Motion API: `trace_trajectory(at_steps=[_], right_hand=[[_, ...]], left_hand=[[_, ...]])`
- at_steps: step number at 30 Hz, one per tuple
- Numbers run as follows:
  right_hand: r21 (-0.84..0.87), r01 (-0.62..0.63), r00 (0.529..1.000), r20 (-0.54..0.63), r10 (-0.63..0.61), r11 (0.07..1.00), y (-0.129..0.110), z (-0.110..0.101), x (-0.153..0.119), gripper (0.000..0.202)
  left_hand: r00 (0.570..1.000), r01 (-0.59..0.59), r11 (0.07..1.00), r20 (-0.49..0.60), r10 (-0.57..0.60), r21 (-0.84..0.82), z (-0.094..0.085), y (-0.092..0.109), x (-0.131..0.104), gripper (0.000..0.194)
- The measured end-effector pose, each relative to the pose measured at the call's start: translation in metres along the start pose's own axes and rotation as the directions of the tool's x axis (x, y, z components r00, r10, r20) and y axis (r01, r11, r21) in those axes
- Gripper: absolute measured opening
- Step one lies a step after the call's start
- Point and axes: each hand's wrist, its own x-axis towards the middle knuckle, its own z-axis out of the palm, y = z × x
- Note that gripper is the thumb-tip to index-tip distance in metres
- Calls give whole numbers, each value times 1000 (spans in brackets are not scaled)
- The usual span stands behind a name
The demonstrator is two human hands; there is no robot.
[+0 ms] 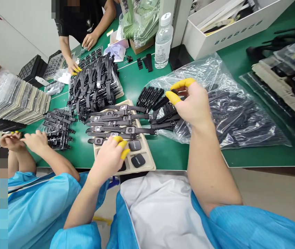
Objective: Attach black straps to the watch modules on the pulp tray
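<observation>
Yellow finger cots cover fingertips on both my hands. My left hand (111, 155) is curled over the near part of a beige moulded tray (150, 159); whatever lies under its fingers is hidden. Black smartwatches (130, 130) with straps lie in rows across that tray. Square black watch bodies (138, 160) sit in its near compartments, right of my left hand. My right hand (193, 102) is raised beside a clear plastic bag (243, 117) full of black straps. Its thumb and fingers pinch a small dark piece, apparently a black watch strap (175, 91). Loose black straps (150, 98) lie left of it.
Stacked trays of strapped watches (92, 83) stand behind my tray. A water bottle (162, 41), a white box (228, 31) and piled bagged trays (287, 79) edge the work area. A co-worker's hands (37, 141) are at my left; another person (85, 27) works opposite.
</observation>
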Motion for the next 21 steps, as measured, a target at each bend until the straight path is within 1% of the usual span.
trace_trajectory(at_steps=[1,3,5,6,8,9,11,14,17,19,21], right_hand=[[40,8,1000,-30,-6,999,-3,2,0,26],[126,-3,997,-81,13,992,-9,5,-1,30],[244,-45,992,-102,72,969,-15,7,-3,33],[320,-72,990,-91,106,945,-18,7,-5,35],[490,-116,988,-31,151,864,-25,9,-8,37],[566,-127,988,-2,156,814,-28,10,-10,38],[669,-119,989,13,148,734,-33,14,-14,40],[725,-89,992,6,123,682,-36,23,-18,42],[768,-138,990,117,75,625,-33,31,-19,44],[781,-198,978,197,68,593,-32,33,-20,49],[771,-268,959,270,84,577,-32,33,-21,49]], left_hand=[[1000,-9,998,22,7,68,4,10,6,25],[999,-17,983,52,7,183,8,22,15,22],[998,-27,969,63,13,244,9,26,21,22],[998,-38,966,65,22,256,8,28,22,22],[997,-56,964,71,39,261,5,30,24,22],[996,-58,964,77,39,260,5,32,25,21],[995,-40,966,99,15,256,6,38,28,18],[991,11,972,127,-42,235,13,46,34,15],[987,49,974,138,-80,219,14,47,37,15],[984,31,984,165,-61,178,5,41,36,18],[985,21,996,170,-36,89,-11,30,34,17]])
